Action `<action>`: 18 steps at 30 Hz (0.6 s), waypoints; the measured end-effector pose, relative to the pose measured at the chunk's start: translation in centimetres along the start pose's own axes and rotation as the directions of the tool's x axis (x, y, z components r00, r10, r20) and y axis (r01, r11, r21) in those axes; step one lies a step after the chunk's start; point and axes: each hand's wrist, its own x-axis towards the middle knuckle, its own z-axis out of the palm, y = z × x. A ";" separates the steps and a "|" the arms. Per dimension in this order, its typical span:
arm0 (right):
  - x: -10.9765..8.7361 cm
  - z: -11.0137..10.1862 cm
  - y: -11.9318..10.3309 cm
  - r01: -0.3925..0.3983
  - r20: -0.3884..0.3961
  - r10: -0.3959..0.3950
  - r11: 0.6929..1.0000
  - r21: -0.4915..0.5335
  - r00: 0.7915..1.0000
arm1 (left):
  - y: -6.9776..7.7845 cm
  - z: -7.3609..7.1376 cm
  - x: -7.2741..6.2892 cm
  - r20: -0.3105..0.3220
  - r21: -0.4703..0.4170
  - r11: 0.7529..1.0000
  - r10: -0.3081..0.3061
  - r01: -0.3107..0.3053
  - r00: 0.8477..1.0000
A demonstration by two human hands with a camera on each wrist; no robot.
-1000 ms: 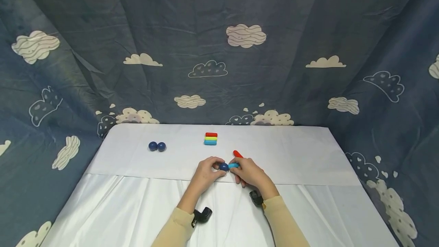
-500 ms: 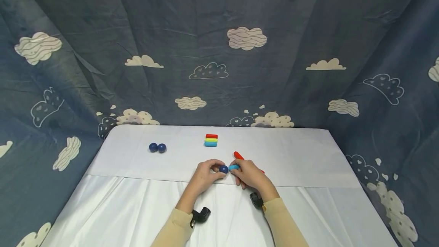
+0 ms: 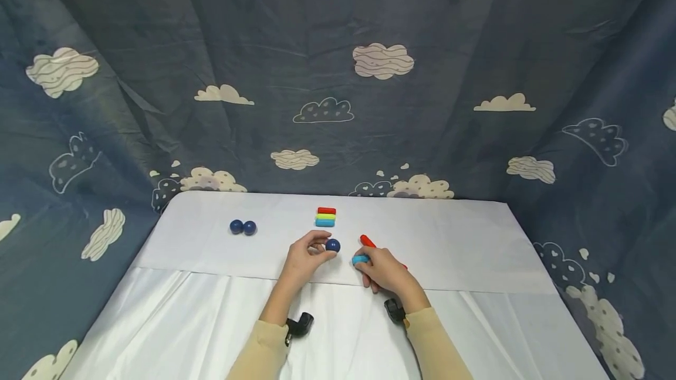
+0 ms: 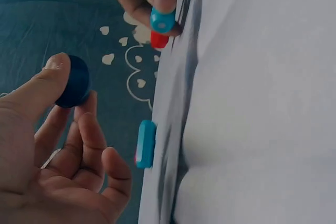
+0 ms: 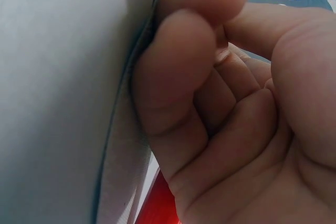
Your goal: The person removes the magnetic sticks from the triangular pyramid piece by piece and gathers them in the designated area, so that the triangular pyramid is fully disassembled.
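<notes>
In the head view, the light-blue stick (image 3: pixel 360 259) was pinched in the right hand (image 3: pixel 388 270), its free end facing left and its long axis running roughly crosswise over the bench (image 3: pixel 449 242). The dark blue ball (image 3: pixel 333 246), pinched between thumb and fingertip of the left hand (image 3: pixel 301 261), was left of that stick and slightly farther from the person, off the line of its axis, with a plain gap between them. Beyond the stick and somewhat left was a row of three bars (image 3: pixel 325 217); well to its left rested a pair of balls (image 3: pixel 249 227). Just beyond it, a red stick (image 3: pixel 367 241) slanted back behind the right hand; whether they touched could not be told.

In the left wrist view, the light-blue stick appeared almost end-on, clearly apart from the ball.

In the right wrist view, the light-blue stick could not be made out past the fingers; the ball showed only at the top edge.
</notes>
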 end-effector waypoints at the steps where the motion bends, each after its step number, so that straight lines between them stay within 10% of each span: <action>1: 0.0 0.0 0.0 -0.004 -0.001 0.004 1.000 0.002 1.000 | 0.1 -0.3 0.0 -0.020 -0.008 1.000 0.002 -0.002 1.000; 9: 0.1 0.0 0.2 0.010 0.005 -0.010 1.000 0.012 1.000 | 1.5 -4.4 0.2 -0.201 0.002 1.000 0.017 -0.017 0.979; 18: 0.1 0.0 0.2 0.024 0.010 -0.024 1.000 0.006 1.000 | 2.1 -11.2 0.6 -0.430 0.009 0.998 0.058 -0.060 0.901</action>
